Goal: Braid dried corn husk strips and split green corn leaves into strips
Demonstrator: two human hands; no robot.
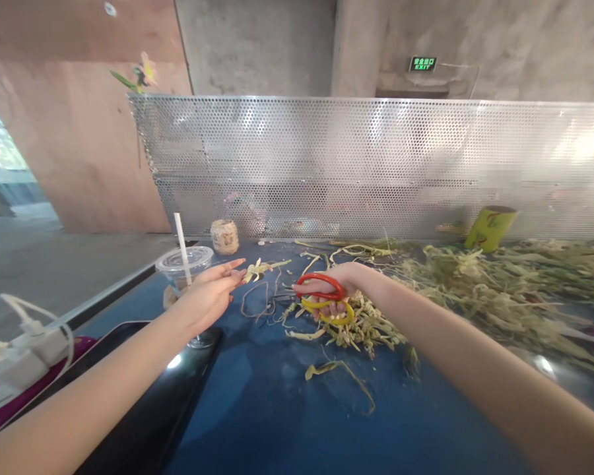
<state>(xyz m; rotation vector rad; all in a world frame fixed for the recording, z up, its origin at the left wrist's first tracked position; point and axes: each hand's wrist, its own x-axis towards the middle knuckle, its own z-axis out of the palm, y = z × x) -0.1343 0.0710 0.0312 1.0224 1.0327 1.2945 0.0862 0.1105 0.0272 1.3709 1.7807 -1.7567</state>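
Hands hold a sprig left, scissors right.

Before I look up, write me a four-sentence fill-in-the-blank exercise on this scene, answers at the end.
1. The right hand holds red-and-yellow-handled ____.
2. A plant sprig is at the fingertips of the person's ____.
3. A white ____ stands in the lidded plastic cup.
4. The lit green sign reads ____ in English.

Missing words: scissors; left hand; straw; EXIT.
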